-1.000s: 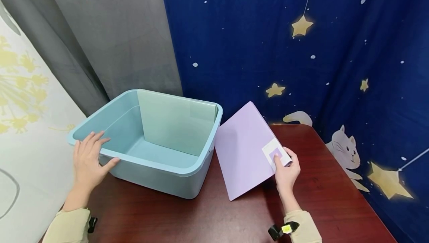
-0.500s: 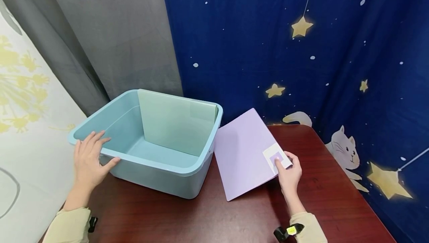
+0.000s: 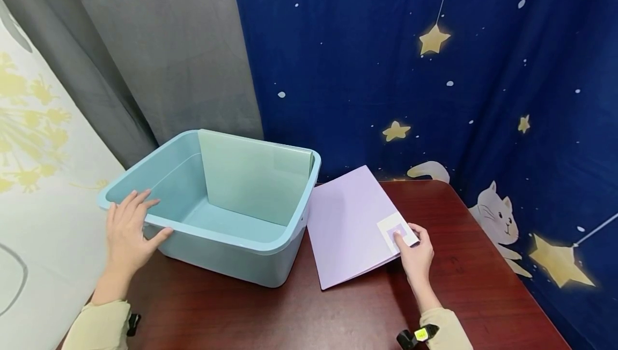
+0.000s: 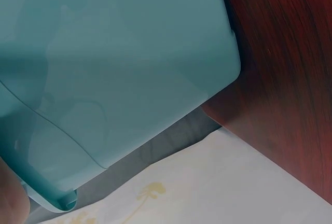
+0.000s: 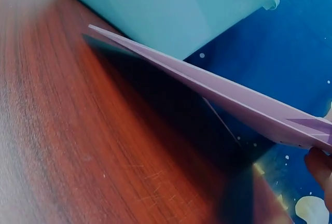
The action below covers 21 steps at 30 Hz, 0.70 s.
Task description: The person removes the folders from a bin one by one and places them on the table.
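Observation:
My right hand grips a lilac folder by its labelled spine corner, thumb on top of the white label. The folder slants low over the table, its left edge beside a light blue plastic tub. From the right wrist, the folder shows edge-on with a dark shadow under it and fingertips below the spine. My left hand rests on the tub's near left rim, fingers spread and reaching over the edge. Inside the tub, a pale green folder stands upright against the back wall.
A dark red wooden table carries the tub. Behind it hang a grey curtain and a navy curtain printed with stars and a cat. A white cloth with yellow plant prints lies along the left side.
The lilac folder has come down and tilted flatter, its far corner dropping toward the table. My right hand has shifted slightly down and right with it. The left hand stays on the rim.

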Motion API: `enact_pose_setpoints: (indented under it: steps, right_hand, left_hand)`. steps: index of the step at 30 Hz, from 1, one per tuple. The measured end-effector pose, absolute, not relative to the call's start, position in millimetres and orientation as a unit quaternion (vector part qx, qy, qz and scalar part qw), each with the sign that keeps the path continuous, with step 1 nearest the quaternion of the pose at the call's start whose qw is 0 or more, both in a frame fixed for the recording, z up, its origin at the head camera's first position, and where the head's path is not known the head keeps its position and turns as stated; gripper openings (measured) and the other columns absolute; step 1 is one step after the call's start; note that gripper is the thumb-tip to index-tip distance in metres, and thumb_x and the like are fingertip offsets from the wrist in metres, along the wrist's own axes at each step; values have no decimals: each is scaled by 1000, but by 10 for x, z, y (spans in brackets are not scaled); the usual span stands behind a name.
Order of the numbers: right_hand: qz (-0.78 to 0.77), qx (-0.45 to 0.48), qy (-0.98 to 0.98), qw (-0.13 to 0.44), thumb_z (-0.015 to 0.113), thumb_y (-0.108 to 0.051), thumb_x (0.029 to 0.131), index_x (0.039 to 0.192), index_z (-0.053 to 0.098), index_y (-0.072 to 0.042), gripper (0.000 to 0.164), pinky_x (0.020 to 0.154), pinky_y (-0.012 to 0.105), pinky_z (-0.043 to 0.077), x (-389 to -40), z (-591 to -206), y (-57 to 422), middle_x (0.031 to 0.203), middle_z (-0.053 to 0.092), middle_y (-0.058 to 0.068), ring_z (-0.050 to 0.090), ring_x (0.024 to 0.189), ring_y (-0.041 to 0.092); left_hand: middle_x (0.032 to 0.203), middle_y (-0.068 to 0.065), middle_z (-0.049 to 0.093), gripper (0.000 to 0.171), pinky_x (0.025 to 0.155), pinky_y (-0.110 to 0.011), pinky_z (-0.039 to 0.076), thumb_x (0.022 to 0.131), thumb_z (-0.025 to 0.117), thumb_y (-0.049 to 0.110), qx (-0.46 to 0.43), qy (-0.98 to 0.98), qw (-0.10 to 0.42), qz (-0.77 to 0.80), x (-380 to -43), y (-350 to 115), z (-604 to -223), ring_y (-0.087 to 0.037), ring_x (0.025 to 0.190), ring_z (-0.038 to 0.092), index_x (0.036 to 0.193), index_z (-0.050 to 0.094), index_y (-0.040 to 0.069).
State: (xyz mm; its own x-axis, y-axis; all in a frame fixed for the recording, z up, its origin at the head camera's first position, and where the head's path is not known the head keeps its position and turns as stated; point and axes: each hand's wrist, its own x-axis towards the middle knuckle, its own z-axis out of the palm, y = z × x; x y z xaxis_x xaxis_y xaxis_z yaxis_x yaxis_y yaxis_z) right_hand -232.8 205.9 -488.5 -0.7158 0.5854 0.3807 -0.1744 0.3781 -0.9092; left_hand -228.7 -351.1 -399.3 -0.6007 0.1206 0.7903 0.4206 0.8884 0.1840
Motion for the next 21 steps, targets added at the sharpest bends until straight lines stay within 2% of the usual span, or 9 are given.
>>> enact_pose_setpoints:
  steps: [7,15,21]
  right_hand:
    - [505,-163,-781,328,74,-8,70,104,60,-3,37,67,21,35,-2319,-4939,2100,93,64,12,48,74,2]
    - [461,-153,-808,334,74,-9,68,102,60,2,38,73,37,33,-2312,-5030,2156,95,58,20,52,88,32]
    - [452,-146,-814,334,73,-8,68,103,59,3,39,75,40,34,-2299,-5063,2176,96,57,21,51,90,35]
  left_hand:
    - [123,-26,48,89,102,-58,9,72,44,76,-155,-877,418,-180,-2277,-3498,-3983,-38,128,31,108,57,-4]
    - [122,-27,49,88,101,-59,10,72,44,76,-156,-874,422,-185,-2267,-3479,-3970,-39,127,31,106,57,-4]
    - [123,-27,49,88,102,-59,10,71,45,76,-156,-874,421,-185,-2274,-3482,-3979,-39,127,31,106,57,-4]
